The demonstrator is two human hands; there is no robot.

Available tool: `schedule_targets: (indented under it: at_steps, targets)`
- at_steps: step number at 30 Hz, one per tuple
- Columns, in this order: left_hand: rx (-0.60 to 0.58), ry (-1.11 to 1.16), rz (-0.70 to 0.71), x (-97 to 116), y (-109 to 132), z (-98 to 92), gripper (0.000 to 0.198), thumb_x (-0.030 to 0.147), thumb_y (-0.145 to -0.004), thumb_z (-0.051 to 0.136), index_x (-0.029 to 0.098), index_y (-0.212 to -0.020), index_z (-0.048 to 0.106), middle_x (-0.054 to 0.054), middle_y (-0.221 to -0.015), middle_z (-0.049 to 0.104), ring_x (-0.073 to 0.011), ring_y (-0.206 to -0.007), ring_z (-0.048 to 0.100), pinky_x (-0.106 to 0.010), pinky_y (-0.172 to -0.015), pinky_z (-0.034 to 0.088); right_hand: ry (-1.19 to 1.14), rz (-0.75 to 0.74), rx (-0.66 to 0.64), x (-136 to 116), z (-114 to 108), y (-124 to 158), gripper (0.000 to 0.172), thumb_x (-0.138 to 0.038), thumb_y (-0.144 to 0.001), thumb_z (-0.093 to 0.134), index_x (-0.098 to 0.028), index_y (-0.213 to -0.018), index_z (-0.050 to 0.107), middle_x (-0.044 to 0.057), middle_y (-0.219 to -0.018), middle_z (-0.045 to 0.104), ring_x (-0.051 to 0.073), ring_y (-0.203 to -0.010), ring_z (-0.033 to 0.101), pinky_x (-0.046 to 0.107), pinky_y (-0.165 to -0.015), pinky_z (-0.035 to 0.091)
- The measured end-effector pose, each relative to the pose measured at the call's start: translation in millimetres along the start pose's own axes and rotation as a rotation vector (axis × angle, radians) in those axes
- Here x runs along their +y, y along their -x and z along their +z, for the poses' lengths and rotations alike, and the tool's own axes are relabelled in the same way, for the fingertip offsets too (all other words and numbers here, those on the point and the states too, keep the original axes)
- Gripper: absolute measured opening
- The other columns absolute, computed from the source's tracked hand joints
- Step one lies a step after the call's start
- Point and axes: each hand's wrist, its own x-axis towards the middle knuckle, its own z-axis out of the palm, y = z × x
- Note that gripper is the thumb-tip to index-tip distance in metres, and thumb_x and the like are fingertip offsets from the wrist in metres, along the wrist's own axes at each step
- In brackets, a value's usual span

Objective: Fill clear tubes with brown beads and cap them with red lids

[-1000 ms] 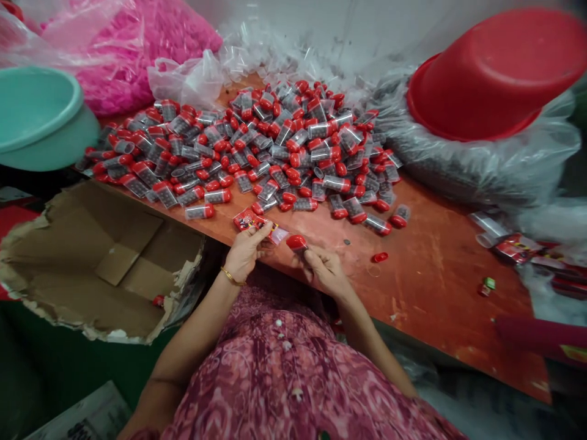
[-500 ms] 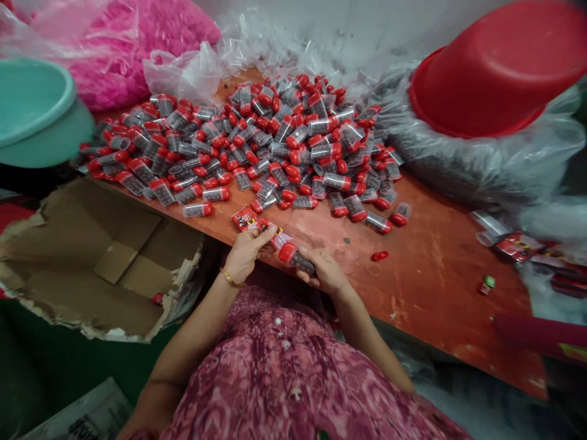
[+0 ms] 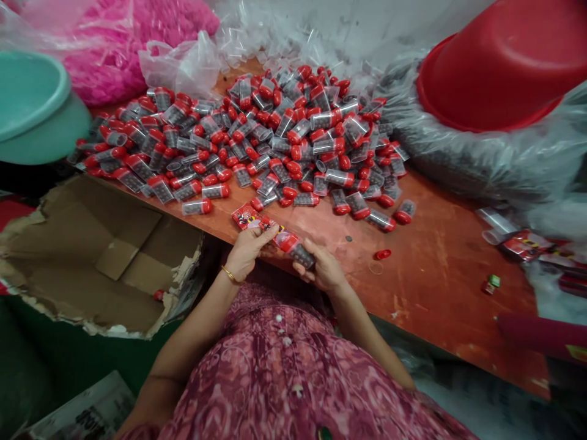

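My left hand (image 3: 246, 252) pinches a red printed packet (image 3: 247, 216) between thumb and fingers, near the table's front edge. In my right hand (image 3: 323, 267) is a clear tube with dark contents (image 3: 300, 255). Its red end points toward my left hand and touches or lies inside the packet; which of the two I cannot tell. Just beyond my hands, a large pile of red-capped tubes (image 3: 275, 143) covers the back of the orange-red table (image 3: 422, 293).
A torn cardboard box (image 3: 73, 244) is at the left below the table edge. Around the pile are a teal basin (image 3: 36, 110), pink material in plastic (image 3: 156, 43) and a red tub (image 3: 499, 67) on a filled bag. A loose red cap (image 3: 383, 254) lies right of my hands.
The tube's red end and the printed packet now overlap more, and the red end shows less distinctly. My right hand has moved slightly toward my left. The view has shifted a little.
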Motion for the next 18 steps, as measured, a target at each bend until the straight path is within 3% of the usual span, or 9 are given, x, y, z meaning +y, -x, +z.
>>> schedule_targets:
  at_steps: [6, 12, 18]
  targets:
    - [-0.024, 0.050, 0.077, -1, 3, 2.2, 0.048, 0.050, -0.042, 0.081, 0.011, -0.066, 0.065, -0.001, -0.061, 0.064, -0.0097, -0.050, 0.057, -0.020, -0.049, 0.048, 0.002, 0.006, 0.004, 4, 6, 0, 0.052, -0.066, -0.066, 0.056, -0.014, -0.066, 0.054, -0.005, -0.039, 0.048, 0.003, -0.024, 0.027, 0.016, -0.026, 0.022]
    - [0.025, 0.020, 0.235, -11, 1, 0.6, 0.039, 0.037, -0.045, 0.082, 0.010, -0.067, 0.066, 0.000, -0.065, 0.065, -0.0069, -0.056, 0.055, -0.017, -0.055, 0.045, 0.093, -0.065, 0.055, 8, 6, -2, 0.053, -0.067, -0.069, 0.053, -0.015, -0.063, 0.052, -0.005, -0.039, 0.047, 0.003, -0.025, 0.027, 0.016, -0.026, 0.022]
    - [0.046, 0.154, 0.217, -19, 1, 7.8, 0.040, 0.031, -0.041, 0.084, 0.011, -0.071, 0.067, -0.001, -0.069, 0.067, -0.0080, -0.061, 0.057, -0.020, -0.062, 0.048, 0.215, -0.193, 0.189, 11, 11, -3, 0.057, -0.070, -0.073, 0.046, -0.016, -0.056, 0.048, -0.005, -0.037, 0.043, 0.003, -0.027, 0.027, 0.018, -0.029, 0.022]
